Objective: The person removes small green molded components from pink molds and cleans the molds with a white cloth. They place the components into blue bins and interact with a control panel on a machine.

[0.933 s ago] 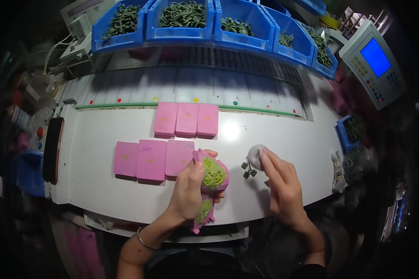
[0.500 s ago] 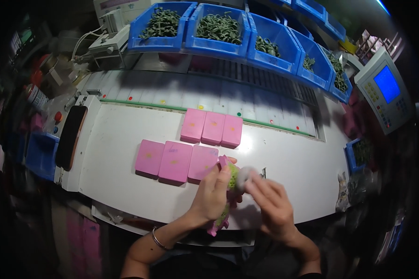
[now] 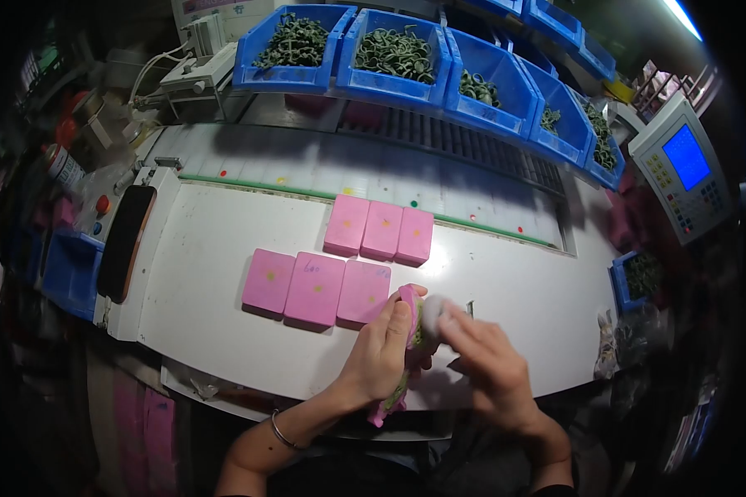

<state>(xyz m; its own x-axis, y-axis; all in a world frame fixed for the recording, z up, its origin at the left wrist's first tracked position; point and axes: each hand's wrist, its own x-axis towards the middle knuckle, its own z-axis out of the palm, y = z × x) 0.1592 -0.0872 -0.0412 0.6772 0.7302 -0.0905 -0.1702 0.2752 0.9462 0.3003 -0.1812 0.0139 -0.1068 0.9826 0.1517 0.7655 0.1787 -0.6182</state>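
My left hand [image 3: 375,360] is closed around a pink rubbery piece [image 3: 394,403] with a green patterned inner face, held on edge over the front of the table. The piece looks like a soft mold; its middle is hidden by my fingers. Between the fingertips of my right hand [image 3: 496,364] is a greyish-white, rounded soft pad [image 3: 433,315], smeared by motion. The pad is against or just beside the green face; I cannot tell whether they touch. Just left of my hands stand three pink blocks [image 3: 314,288] in a row, with three more pink blocks [image 3: 382,229] behind them.
The white tabletop [image 3: 215,248] has a green strip along its back. Blue bins [image 3: 394,51] of small dark green parts hang above it. A black phone-like slab [image 3: 129,244] lies at the left edge. At the right stands a control panel [image 3: 684,166] with a blue screen.
My right hand and the pad have shifted slightly, still blurred by motion. The pink piece has turned a little, so less of its green face shows. The whole view has tilted slightly.
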